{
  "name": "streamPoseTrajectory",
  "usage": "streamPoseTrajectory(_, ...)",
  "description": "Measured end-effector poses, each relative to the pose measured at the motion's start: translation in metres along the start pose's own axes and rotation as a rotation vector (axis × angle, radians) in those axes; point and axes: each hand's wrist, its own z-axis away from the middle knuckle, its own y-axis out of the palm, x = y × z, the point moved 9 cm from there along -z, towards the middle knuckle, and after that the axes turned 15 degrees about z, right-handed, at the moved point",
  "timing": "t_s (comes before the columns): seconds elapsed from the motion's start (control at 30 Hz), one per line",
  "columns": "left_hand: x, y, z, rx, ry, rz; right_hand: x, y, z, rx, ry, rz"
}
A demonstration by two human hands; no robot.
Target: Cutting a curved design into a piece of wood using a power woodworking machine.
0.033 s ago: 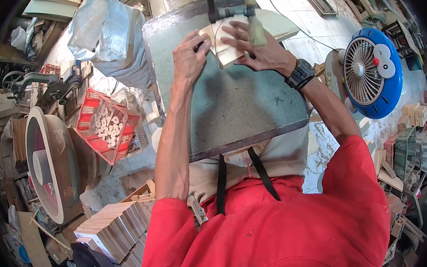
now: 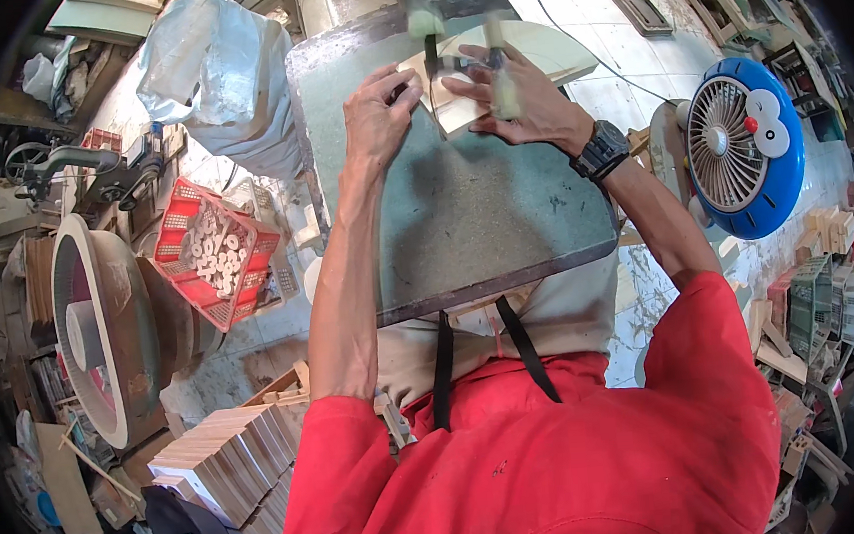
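Observation:
A pale wooden board (image 2: pixel 550 48) with curved pencil lines lies on the far part of a grey-green machine table (image 2: pixel 462 204). My left hand (image 2: pixel 381 113) curls its fingers against the board's left end, thumb toward the wood. Across the board's top, my right hand (image 2: pixel 524 99) spreads its fingers, with the thumb by the near edge; it holds the board down. Between the hands, a dark blade holder with pale green knobs (image 2: pixel 425 21) stands over the wood, partly smeared by motion. It hides some of my right fingers. A cut line runs through the board below it.
Left of the table are a plastic-wrapped bundle (image 2: pixel 217 78), a red basket (image 2: pixel 263 242) of small pale pieces and a big round wheel-like machine part (image 2: pixel 101 333). A blue fan (image 2: pixel 785 163) stands at right. Stacked wooden blocks (image 2: pixel 226 448) sit at lower left.
The blade holder with its knobs has shifted down in the picture, toward me. My hands and the board keep nearly the same place.

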Motion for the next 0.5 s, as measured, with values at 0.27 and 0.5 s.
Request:
streamPoseTrajectory(0.27,0.051,-0.012,-0.05,0.226,-0.181,-0.089,0.012,-0.029,0.013,-0.024,-0.04,-0.179)
streamPoseTrajectory(0.5,0.031,0.007,-0.052,0.102,-0.223,-0.391,-0.081,-0.027,0.014,-0.126,0.307,0.048)
